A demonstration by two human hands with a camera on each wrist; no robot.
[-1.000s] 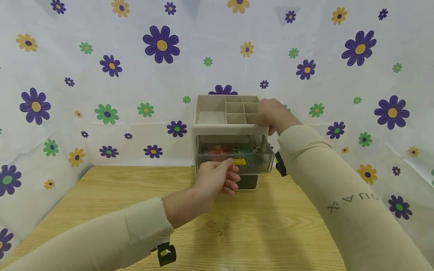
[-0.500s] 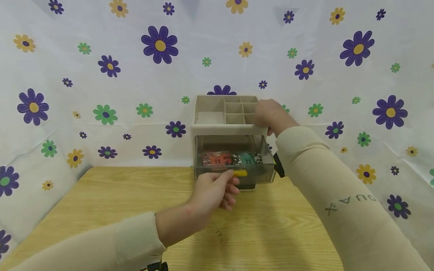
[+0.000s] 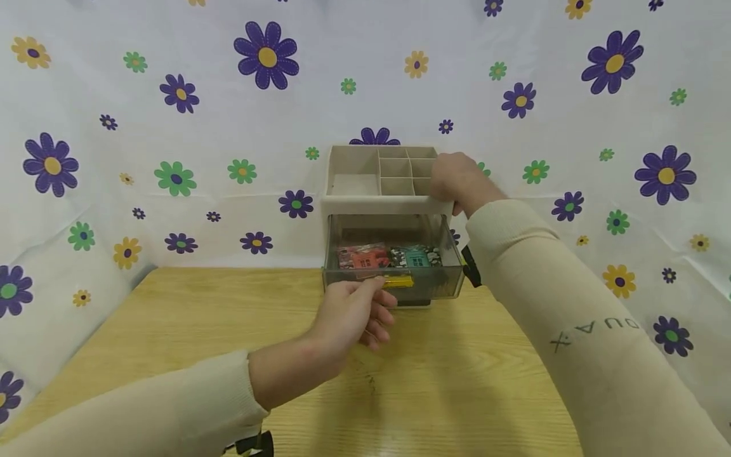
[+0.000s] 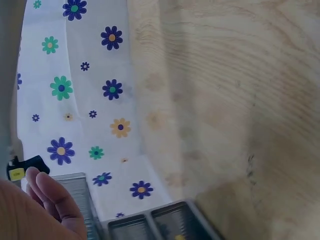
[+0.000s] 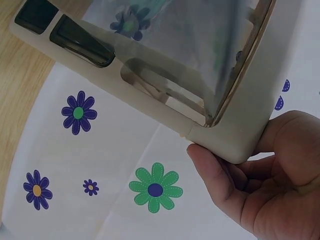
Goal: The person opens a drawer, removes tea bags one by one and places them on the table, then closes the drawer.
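Observation:
A cream desktop organizer [image 3: 386, 202] stands on the wooden table against the flowered cloth, its upper smoky see-through drawer [image 3: 434, 282] pulled out. My left hand [image 3: 348, 314] has its thumb over the left end of the drawer's yellow handle [image 3: 400, 281], the other fingers bent loosely below it. In the left wrist view, part of this hand [image 4: 52, 207] shows beside the drawers. A red packet [image 3: 363, 257] and a teal packet [image 3: 417, 256] lie inside the drawer. At the organizer's top right corner, my right hand [image 3: 461, 181] grips the edge; the right wrist view shows fingers [image 5: 215, 172] curled round the corner.
The organizer's top has one large compartment [image 3: 355, 184] and several small ones [image 3: 395, 168]. Below the pulled drawer, a lower dark drawer [image 3: 415, 303] is partly hidden. Flowered cloth [image 3: 228, 114] hangs behind the wooden table [image 3: 228, 311].
My left hand has drawn the upper drawer outward, bringing both packets into clearer view. Its thumb now sits farther left on the handle. My right hand keeps its hold on the corner.

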